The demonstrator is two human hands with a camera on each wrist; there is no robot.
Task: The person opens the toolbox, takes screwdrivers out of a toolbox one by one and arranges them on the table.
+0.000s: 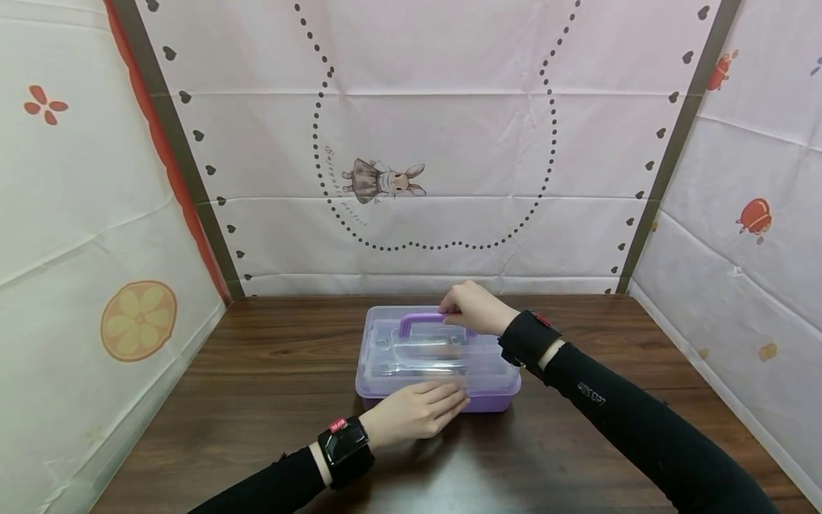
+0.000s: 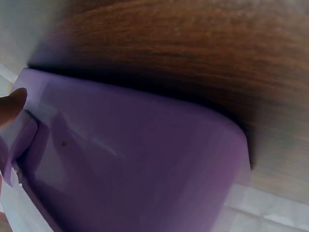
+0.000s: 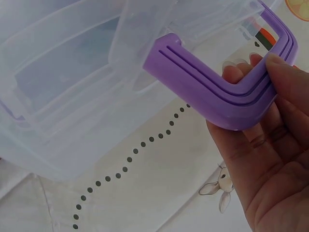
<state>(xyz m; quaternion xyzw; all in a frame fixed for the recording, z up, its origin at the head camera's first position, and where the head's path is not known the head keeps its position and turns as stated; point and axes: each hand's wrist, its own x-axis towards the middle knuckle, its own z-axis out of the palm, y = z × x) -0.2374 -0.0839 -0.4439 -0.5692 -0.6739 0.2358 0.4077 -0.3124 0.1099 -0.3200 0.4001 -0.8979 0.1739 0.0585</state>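
A storage box (image 1: 379, 364) with a purple base and a clear lid (image 1: 411, 368) stands on the wooden table, its lid down. My right hand (image 1: 478, 308) grips the purple handle (image 3: 217, 99) on the lid, which is raised; in the right wrist view the thumb and fingers wrap round its bar. Along the front edge of the box, my left hand (image 1: 417, 410) rests with its fingers fairly straight. In the left wrist view a fingertip (image 2: 12, 104) touches beside a purple latch (image 2: 24, 137) on the box's front wall. What lies inside is too blurred to tell.
The brown table (image 1: 270, 385) runs out to both sides of the box. Behind it hangs a white printed cloth (image 1: 449, 143), with more cloth walls at the left (image 1: 77, 235) and right (image 1: 738, 264).
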